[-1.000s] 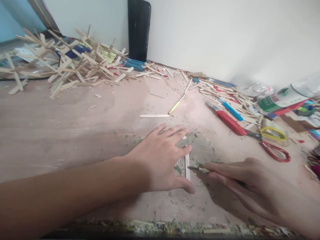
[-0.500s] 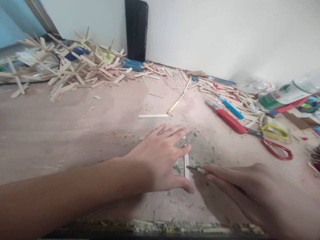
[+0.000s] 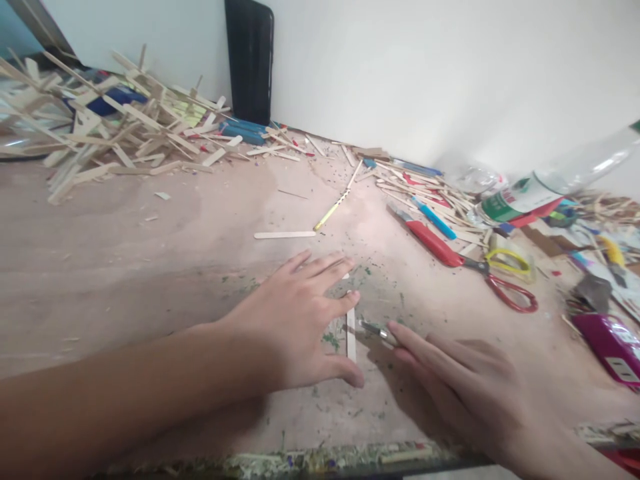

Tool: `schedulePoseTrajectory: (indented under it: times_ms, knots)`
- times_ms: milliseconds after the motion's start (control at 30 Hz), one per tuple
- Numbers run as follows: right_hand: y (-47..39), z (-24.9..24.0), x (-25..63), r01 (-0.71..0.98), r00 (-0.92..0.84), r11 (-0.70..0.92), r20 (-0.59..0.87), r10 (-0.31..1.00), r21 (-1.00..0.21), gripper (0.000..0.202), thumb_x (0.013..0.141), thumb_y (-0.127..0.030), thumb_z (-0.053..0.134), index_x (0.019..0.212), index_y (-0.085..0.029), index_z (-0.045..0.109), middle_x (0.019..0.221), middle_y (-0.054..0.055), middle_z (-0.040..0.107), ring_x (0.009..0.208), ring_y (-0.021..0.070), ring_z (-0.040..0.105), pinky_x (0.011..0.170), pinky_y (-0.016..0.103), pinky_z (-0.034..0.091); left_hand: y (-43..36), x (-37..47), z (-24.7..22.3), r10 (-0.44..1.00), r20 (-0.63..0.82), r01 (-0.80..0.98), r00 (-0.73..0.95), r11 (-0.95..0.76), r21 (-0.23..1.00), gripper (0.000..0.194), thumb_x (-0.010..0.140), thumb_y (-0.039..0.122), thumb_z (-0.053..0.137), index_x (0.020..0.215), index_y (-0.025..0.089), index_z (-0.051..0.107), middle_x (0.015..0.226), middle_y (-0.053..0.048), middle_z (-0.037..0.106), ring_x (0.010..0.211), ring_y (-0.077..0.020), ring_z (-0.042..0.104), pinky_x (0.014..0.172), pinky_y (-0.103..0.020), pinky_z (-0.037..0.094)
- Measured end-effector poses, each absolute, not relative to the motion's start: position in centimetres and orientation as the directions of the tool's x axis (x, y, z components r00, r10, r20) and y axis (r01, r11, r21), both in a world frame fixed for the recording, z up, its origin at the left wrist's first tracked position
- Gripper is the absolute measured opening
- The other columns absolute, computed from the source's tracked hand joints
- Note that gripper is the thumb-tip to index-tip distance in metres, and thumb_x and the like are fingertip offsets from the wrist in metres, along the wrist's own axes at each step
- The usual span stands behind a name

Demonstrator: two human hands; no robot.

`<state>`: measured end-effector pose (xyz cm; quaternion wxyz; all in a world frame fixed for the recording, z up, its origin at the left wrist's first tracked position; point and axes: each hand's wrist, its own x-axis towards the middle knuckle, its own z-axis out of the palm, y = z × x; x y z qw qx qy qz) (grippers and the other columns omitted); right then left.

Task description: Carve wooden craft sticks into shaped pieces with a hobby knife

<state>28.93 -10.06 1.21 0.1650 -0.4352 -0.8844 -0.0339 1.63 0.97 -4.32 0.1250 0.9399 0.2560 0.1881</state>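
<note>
left hand (image 3: 295,320) spread flat, pinning wooden stick (image 3: 351,333) to bench (image 3: 125,267) | right hand (image 3: 450,387) gripping craft knife (image 3: 377,331), blade tip at stick's right edge | scissors (image 3: 480,270) well apart

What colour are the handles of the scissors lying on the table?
Red, on the scissors right of the hands; the head view, the only one, shows it.
</note>
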Motion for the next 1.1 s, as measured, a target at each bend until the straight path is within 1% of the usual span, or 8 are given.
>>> schedulePoseTrajectory:
  times_ms: [67, 200, 367, 467, 533, 733, 900, 1100]
  knots:
    - [-9.9, 1.3, 29.2, 0.765, -0.563, 0.626, 0.315, 0.764, -0.153, 0.028, 0.126, -0.017, 0.052, 0.149, -0.014, 0.067, 0.08, -0.002, 0.08, 0.053, 0.0125, 0.071, 0.049, 0.029, 0.05, 1.0, 1.7, -4.2, 0.53, 0.284, 0.438, 0.799, -0.836, 0.33, 0.104, 0.095, 0.106, 0.066, 0.158, 0.025, 0.08, 0.185, -0.019, 0.054, 0.173, -0.0421, 0.051, 0.146, -0.058, 0.033]
    - [-9.7, 1.6, 29.1, 0.735, -0.58, 0.632, 0.254, 0.774, -0.246, 0.026, 0.122, -0.017, 0.058, 0.143, -0.013, 0.074, 0.074, -0.003, 0.076, 0.049, 0.0132, 0.068, 0.045, 0.031, 0.046, 1.0, 1.9, -3.8, 0.537, 0.231, 0.448, 0.812, -0.825, 0.343, 0.105, 0.094, 0.106, 0.067, 0.16, 0.025, 0.079, 0.187, -0.021, 0.049, 0.175, -0.0432, 0.048, 0.145, -0.062, 0.033]
    - [-9.4, 1.7, 28.6, 0.73, -0.552, 0.594, 0.221, 0.804, -0.338, 0.026, 0.121, -0.018, 0.061, 0.138, -0.015, 0.08, 0.078, 0.0, 0.081, 0.05, 0.0159, 0.072, 0.045, 0.033, 0.051, 1.1, 2.0, -3.3, 0.542, 0.189, 0.456, 0.819, -0.814, 0.359, 0.105, 0.094, 0.105, 0.07, 0.161, 0.025, 0.078, 0.189, -0.021, 0.046, 0.177, -0.0443, 0.044, 0.146, -0.063, 0.031]
    - [-9.2, 1.6, 28.7, 0.735, -0.551, 0.592, 0.216, 0.806, -0.331, 0.027, 0.122, -0.02, 0.059, 0.135, -0.016, 0.083, 0.092, 0.006, 0.09, 0.059, 0.0193, 0.081, 0.049, 0.032, 0.059, 1.0, 2.1, -3.2, 0.539, 0.173, 0.456, 0.824, -0.813, 0.361, 0.104, 0.094, 0.103, 0.07, 0.162, 0.025, 0.077, 0.19, -0.021, 0.044, 0.178, -0.0441, 0.043, 0.146, -0.062, 0.03]
    - [-9.1, 1.4, 28.9, 0.733, -0.559, 0.602, 0.223, 0.798, -0.318, 0.026, 0.122, -0.02, 0.061, 0.135, -0.015, 0.082, 0.098, 0.008, 0.092, 0.063, 0.0199, 0.084, 0.051, 0.031, 0.061, 1.0, 2.1, -3.2, 0.539, 0.172, 0.457, 0.825, -0.814, 0.36, 0.104, 0.094, 0.103, 0.071, 0.162, 0.024, 0.077, 0.19, -0.02, 0.044, 0.178, -0.044, 0.042, 0.147, -0.061, 0.029]
    - [-9.2, 1.1, 29.2, 0.739, -0.564, 0.619, 0.257, 0.785, -0.265, 0.024, 0.12, -0.016, 0.064, 0.137, -0.013, 0.08, 0.086, 0.005, 0.088, 0.055, 0.0177, 0.079, 0.046, 0.033, 0.052, 1.1, 2.1, -3.2, 0.537, 0.165, 0.456, 0.827, -0.813, 0.362, 0.105, 0.095, 0.104, 0.069, 0.163, 0.024, 0.077, 0.19, -0.02, 0.045, 0.178, -0.043, 0.042, 0.147, -0.061, 0.029]
    - [-9.2, 1.1, 29.3, 0.732, -0.573, 0.625, 0.253, 0.78, -0.271, 0.025, 0.12, -0.017, 0.064, 0.141, -0.013, 0.077, 0.089, 0.005, 0.088, 0.058, 0.0185, 0.08, 0.049, 0.034, 0.054, 1.1, 2.1, -3.1, 0.537, 0.161, 0.457, 0.828, -0.813, 0.36, 0.105, 0.094, 0.104, 0.07, 0.162, 0.024, 0.077, 0.19, -0.021, 0.044, 0.178, -0.0432, 0.041, 0.147, -0.061, 0.029]
    - [-9.4, 1.1, 29.1, 0.744, -0.608, 0.653, 0.262, 0.749, -0.14, 0.024, 0.122, -0.019, 0.059, 0.138, -0.013, 0.076, 0.089, 0.005, 0.087, 0.055, 0.0177, 0.076, 0.044, 0.035, 0.049, 1.2, 2.2, -3.2, 0.539, 0.166, 0.458, 0.826, -0.813, 0.36, 0.106, 0.093, 0.104, 0.07, 0.163, 0.024, 0.077, 0.19, -0.02, 0.044, 0.178, -0.043, 0.043, 0.147, -0.062, 0.03]
